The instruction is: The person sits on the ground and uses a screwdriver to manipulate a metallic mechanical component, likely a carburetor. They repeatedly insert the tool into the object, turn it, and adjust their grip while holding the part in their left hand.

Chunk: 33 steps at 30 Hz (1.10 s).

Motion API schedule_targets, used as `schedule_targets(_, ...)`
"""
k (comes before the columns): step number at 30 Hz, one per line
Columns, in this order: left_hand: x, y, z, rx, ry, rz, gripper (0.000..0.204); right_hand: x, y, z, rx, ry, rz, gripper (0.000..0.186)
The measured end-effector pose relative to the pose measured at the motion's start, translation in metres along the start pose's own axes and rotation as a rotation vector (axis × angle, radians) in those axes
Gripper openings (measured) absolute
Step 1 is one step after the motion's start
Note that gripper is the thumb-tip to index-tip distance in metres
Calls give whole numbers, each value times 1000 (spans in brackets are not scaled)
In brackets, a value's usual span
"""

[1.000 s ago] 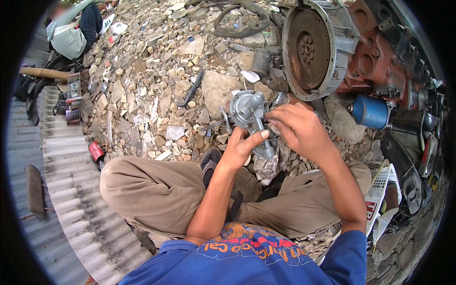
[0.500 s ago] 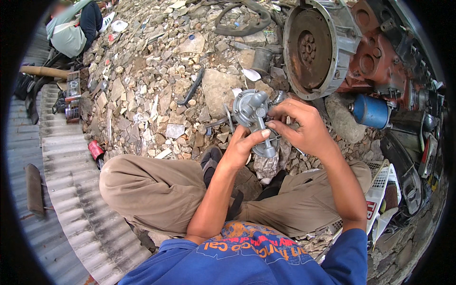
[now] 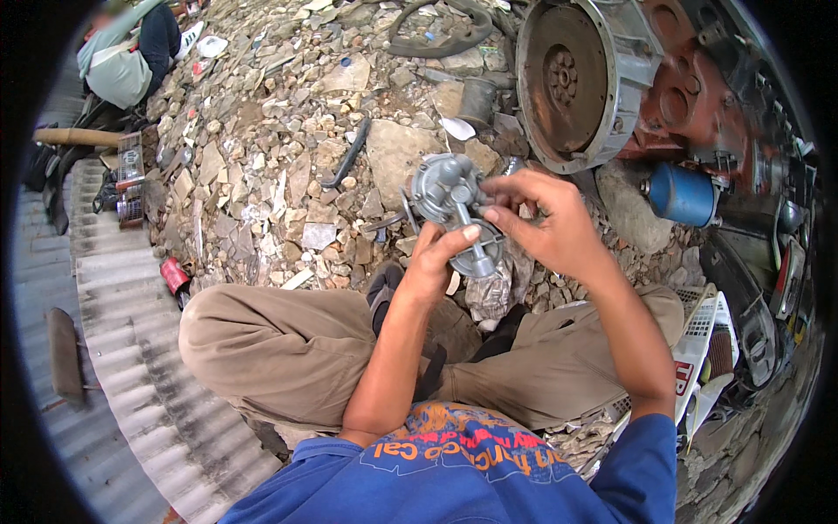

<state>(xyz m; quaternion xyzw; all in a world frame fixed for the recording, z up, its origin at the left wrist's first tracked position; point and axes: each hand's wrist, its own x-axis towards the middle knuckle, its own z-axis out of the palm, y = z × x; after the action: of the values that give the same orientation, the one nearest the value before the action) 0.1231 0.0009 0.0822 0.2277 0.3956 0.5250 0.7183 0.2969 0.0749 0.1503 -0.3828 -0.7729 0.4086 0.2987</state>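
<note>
My left hand (image 3: 441, 258) grips a grey cast-metal part (image 3: 445, 183), with a round flanged top and a tubular neck, thumb across the neck. At its right side my right hand (image 3: 546, 223) has thumb and fingers drawn together on a spot too small and hidden to make out. The part is held above crumpled greyish material (image 3: 491, 297) between my crossed legs. A black curved strip (image 3: 347, 153) lies on the rubble to the left of the part.
A large round housing (image 3: 563, 83), red engine block (image 3: 672, 100) and blue cylinder (image 3: 676, 196) stand at right, above a white crate (image 3: 698, 349). Corrugated sheets (image 3: 131, 349) lie at left. Another person (image 3: 122, 65) sits at upper left amid stone rubble (image 3: 262, 175).
The metal part and both my hands have shifted slightly up and to the left. My right fingers have moved a little on the part's right side.
</note>
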Motion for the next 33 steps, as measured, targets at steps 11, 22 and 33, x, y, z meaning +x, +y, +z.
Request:
schedule_targets(11,3,6,-22,-60,71,86,67,8,110,18,-360,-228,202,28)
schedule_targets(22,-3,1,-26,-78,106,188,57,-55,235,204,-531,-561,342,50)
schedule_targets(33,5,-1,-24,102,45,153,59,-58,252,182,-451,-584,117,73)
